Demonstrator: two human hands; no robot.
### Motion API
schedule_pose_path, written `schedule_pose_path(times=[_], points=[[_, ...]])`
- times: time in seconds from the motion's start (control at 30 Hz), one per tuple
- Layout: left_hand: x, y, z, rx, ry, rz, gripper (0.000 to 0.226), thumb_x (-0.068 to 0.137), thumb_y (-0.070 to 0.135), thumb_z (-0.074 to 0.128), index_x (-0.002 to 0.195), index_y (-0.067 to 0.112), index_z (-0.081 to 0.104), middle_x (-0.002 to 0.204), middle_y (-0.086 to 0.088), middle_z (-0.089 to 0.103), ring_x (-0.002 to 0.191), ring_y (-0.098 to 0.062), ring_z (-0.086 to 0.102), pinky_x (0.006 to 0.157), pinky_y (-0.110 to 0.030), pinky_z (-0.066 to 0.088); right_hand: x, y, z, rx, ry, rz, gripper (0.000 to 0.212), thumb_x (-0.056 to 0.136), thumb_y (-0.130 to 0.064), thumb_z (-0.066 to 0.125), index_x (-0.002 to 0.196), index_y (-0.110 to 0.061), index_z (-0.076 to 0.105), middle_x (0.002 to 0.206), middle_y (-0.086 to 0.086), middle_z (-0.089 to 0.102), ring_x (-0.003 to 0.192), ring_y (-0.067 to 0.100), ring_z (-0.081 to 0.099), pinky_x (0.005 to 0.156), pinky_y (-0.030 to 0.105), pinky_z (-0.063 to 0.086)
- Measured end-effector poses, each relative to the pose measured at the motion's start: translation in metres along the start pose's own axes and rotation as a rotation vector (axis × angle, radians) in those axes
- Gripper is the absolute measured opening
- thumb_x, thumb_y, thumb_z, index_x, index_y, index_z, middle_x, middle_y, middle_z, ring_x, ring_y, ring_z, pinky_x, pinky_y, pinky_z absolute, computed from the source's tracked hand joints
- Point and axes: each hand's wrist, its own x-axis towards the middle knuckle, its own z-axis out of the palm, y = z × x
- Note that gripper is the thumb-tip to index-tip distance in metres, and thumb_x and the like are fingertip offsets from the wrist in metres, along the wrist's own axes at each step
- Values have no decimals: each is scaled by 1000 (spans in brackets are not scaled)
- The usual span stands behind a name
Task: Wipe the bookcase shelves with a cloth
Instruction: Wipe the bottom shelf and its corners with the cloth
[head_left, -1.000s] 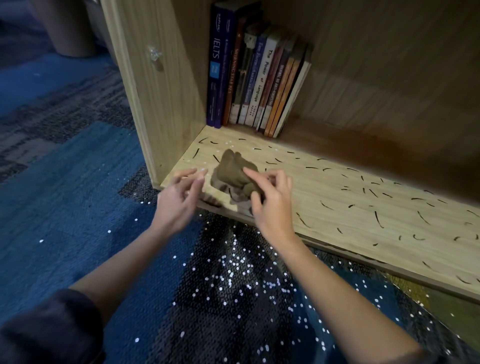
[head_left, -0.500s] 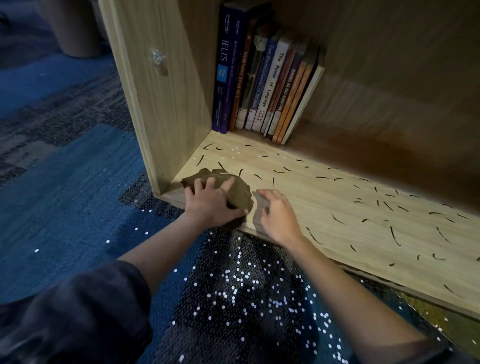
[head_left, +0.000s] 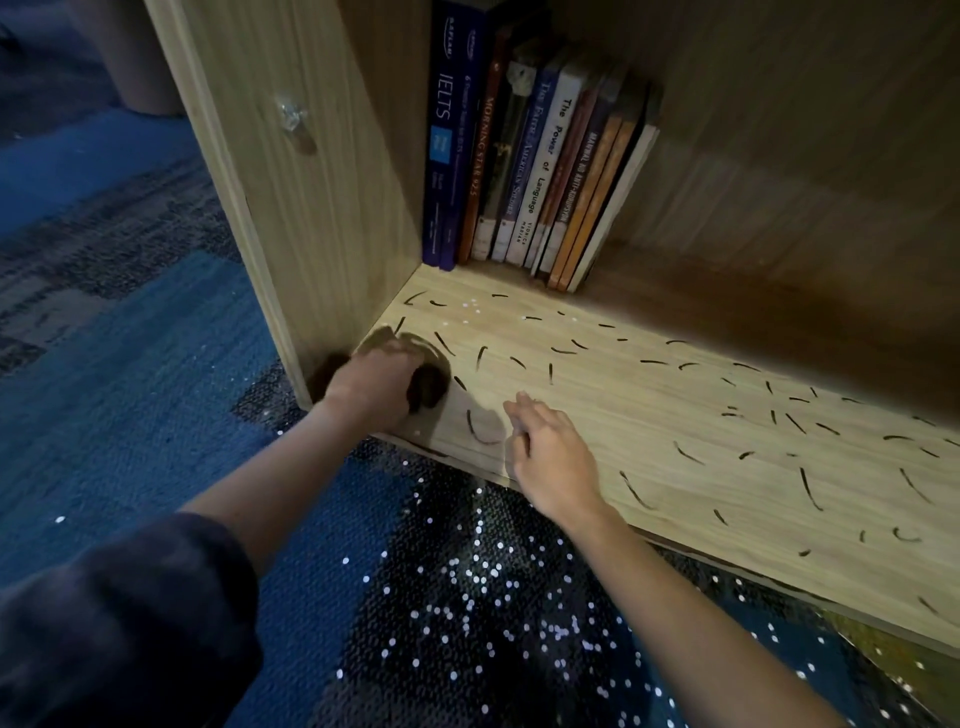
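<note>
The cloth (head_left: 427, 388), a brown bunched wad, sits in the front left corner of the bottom shelf (head_left: 675, 415), pushed up against the side panel (head_left: 311, 208). The left hand (head_left: 371, 387) lies on top of it, fingers curled down over the wad and gripping it. Dark fabric pokes out on both sides of the hand. This part is blurred, so I cannot make out the single fingers.

Just to the right, apart from the cloth, the right hand (head_left: 550, 457) rests palm down on the shelf's front edge. Its fingers are loose, slightly spread and pointing inward, and it holds nothing.

Short dark curved marks (head_left: 808, 488) are scattered over the pale wood of the shelf, from beside the cloth all the way to the right. A few tiny white specks lie further in, near the back left.

At the back left corner stands a row of books (head_left: 535, 166). A tall blue one marked IELTS is against the side panel, and a white spine reads "The Power of Language". The ones on the right lean left onto the rest.

A small clear stud (head_left: 291, 111) sticks out of the side panel's outer face.

The bookcase stands on blue and dark patterned carpet (head_left: 130, 389), which is sprinkled with small white dots (head_left: 483, 577) in front of the shelf. A dark sleeve (head_left: 119, 623) covers the left arm near the elbow. The right forearm is bare.
</note>
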Motion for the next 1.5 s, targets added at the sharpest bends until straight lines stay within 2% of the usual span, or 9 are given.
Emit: schedule_pose_path(times=[0.3, 0.47, 0.73, 0.87, 1.0, 1.1, 1.23, 1.4, 1.5], points=[[-5, -20, -23, -126, -8, 12, 51, 83, 3, 51, 123, 34, 55, 108, -3, 57, 86, -17, 60, 67, -23, 50, 4, 3, 1, 24, -34, 13, 44, 98, -15, 37, 141, -24, 37, 152, -7, 26, 140, 11, 22, 106, 17, 6], [-37, 0, 10, 4, -68, 35, 52, 85, 6, 51, 131, 30, 49, 122, 0, 54, 98, -19, 59, 79, -29, 55, -4, 1, -9, 27, -102, -31, 46, 99, -14, 36, 144, -19, 31, 154, -1, 19, 142, 13, 15, 112, 22, 4], [-94, -1, 54, -146, 441, 238, 59, 61, -6, 73, 116, 13, 66, 119, -7, 64, 102, -33, 62, 79, -51, 55, -65, -4, -5, -50, 52, -90, 47, 96, -16, 39, 143, -19, 32, 154, -3, 19, 143, 10, 9, 110, 21, -13], [-82, -7, 43, -175, 218, 75, 54, 81, 5, 54, 131, 24, 53, 138, 3, 47, 127, -22, 43, 101, -40, 44, -82, 0, 1, -90, 9, -65, 55, 97, -17, 37, 148, -17, 17, 156, -3, 6, 142, 8, -4, 108, 22, -18], [-102, 3, 49, -247, 266, 354, 45, 76, 8, 58, 117, 26, 65, 122, 4, 61, 109, -22, 59, 86, -38, 54, -86, 3, 1, -126, -42, -69, 60, 98, -19, 34, 148, -17, 2, 147, -9, -16, 135, 4, -18, 110, 24, -18], [-89, -2, 42, -284, 405, 205, 55, 74, -3, 61, 124, 18, 60, 129, -2, 57, 114, -28, 55, 88, -42, 52, -86, 3, 2, -126, -34, -67, 61, 97, -19, 34, 148, -18, 0, 145, -10, -17, 138, 6, -15, 110, 24, -17], [-87, 7, 35, -179, 111, 192, 49, 81, 4, 52, 124, 27, 58, 130, 8, 53, 116, -17, 53, 90, -30, 48, -87, 4, 2, -116, -49, -53, 61, 97, -18, 35, 148, -19, 1, 145, -11, -16, 139, 5, -15, 110, 22, -18], [-88, 0, 41, -289, 430, 77, 52, 78, 2, 57, 125, 22, 59, 131, 2, 55, 117, -24, 52, 87, -40, 51, -85, 5, 4, -87, -34, -61, 61, 96, -16, 37, 148, -19, 5, 148, -12, -11, 136, 2, -15, 109, 20, -18], [-93, -4, 45, -251, 120, 108, 47, 78, 8, 50, 117, 29, 63, 126, 8, 58, 111, -18, 56, 91, -38, 50, -87, 6, 6, -77, -35, -52, 61, 96, -15, 38, 148, -19, 8, 148, -11, -9, 139, 5, -12, 109, 21, -18]])
